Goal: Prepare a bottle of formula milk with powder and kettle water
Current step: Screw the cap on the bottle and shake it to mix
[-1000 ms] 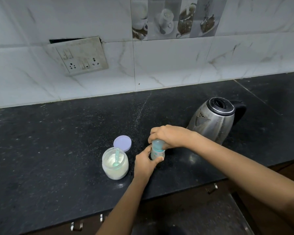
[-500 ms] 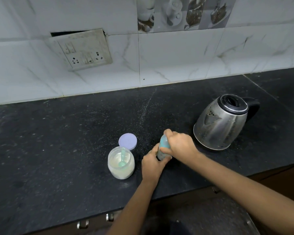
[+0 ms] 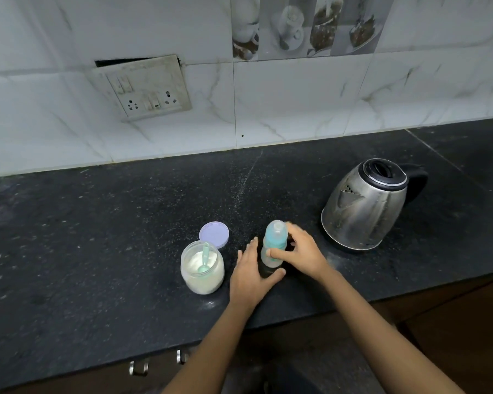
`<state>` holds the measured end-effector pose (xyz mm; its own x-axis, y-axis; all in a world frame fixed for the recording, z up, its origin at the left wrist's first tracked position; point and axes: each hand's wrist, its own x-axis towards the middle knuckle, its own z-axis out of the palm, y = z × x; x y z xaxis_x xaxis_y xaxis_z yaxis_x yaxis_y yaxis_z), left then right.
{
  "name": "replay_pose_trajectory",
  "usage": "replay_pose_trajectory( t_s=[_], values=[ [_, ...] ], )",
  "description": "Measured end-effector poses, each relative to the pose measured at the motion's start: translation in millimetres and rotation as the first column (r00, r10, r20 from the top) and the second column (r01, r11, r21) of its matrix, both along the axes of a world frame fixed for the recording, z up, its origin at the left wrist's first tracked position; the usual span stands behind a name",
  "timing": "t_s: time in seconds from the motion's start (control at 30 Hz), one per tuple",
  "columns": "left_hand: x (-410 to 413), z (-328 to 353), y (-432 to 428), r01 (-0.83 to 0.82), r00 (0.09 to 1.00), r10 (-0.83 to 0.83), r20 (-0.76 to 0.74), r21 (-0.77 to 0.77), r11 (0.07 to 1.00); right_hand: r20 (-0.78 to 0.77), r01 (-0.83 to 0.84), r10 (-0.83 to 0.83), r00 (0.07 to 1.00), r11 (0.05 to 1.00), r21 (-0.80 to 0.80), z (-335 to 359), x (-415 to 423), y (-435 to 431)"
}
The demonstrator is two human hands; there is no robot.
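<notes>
The baby bottle [image 3: 273, 243], clear with a teal collar and a cap on top, stands upright on the black counter [image 3: 97, 237]. My right hand [image 3: 302, 253] holds it from the right: the thumb lies across its front and the blurred fingers reach behind its upper part. My left hand [image 3: 249, 275] is just left of the bottle with straight, spread fingers and its thumb by the bottle's base. The open powder jar [image 3: 202, 273], with a teal scoop [image 3: 205, 258] standing in the white powder, sits to the left. The steel kettle [image 3: 366, 204] stands at the right, lid down.
The jar's lilac lid [image 3: 214, 234] lies flat behind the jar. A switch-and-socket plate [image 3: 144, 88] hangs on the tiled wall. The counter's front edge runs just below my forearms, with drawer handles [image 3: 138, 368] beneath it.
My left hand has let go of the bottle and opened beside it. My right hand has slid from the cap down to the bottle's side. The cap now shows.
</notes>
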<state>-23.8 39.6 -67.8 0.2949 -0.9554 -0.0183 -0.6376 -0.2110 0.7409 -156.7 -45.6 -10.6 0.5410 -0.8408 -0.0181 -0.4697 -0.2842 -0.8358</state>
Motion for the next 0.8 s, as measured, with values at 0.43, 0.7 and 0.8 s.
replay_pose_trajectory(
  t_s=[0.43,0.7,0.8],
  values=[
    [-7,-19,13,0.010,0.939,-0.019,0.345,0.026,1.000,0.546,-0.278,-0.653,0.525,0.475,0.835,57,22,-49],
    [-7,-17,12,-0.001,0.936,-0.013,0.351,0.040,0.999,0.684,-0.541,-0.528,0.504,0.424,0.726,56,18,-51],
    [-7,-18,12,0.001,0.936,-0.013,0.352,0.034,0.999,0.703,-0.540,-0.477,0.527,0.451,0.711,57,21,-49]
  ],
)
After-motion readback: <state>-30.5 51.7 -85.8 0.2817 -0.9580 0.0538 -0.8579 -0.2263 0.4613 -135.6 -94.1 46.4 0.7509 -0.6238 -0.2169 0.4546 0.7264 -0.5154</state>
